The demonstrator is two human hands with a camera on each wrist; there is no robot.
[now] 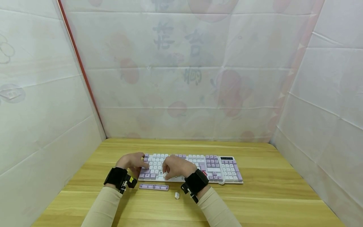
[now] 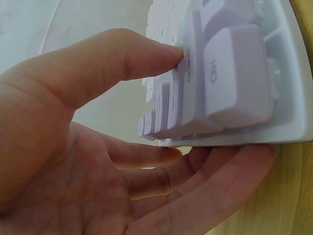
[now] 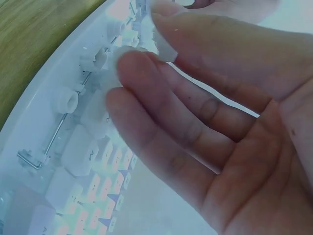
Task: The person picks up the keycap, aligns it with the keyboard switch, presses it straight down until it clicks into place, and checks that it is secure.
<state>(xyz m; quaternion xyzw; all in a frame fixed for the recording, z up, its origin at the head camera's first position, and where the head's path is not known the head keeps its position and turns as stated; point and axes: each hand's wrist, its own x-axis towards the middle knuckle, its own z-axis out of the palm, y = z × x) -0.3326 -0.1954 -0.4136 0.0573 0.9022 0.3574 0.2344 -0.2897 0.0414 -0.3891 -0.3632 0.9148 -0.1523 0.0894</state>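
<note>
We see the keyboard [image 1: 193, 168] lying across the counter [image 1: 269, 195], both hands on its left half. Before it lie a long spacebar keycap [image 1: 153, 187] and, to its right, a small keycap [image 1: 177, 195].

Makeshift recording booth: white sheet walls [image 1: 42, 119], wooden table [image 1: 263, 201].

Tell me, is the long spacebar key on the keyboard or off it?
Off. The spacebar keycap lies on the table in front of the keyboard, and the right wrist view shows bare stems and a wire there.
</note>
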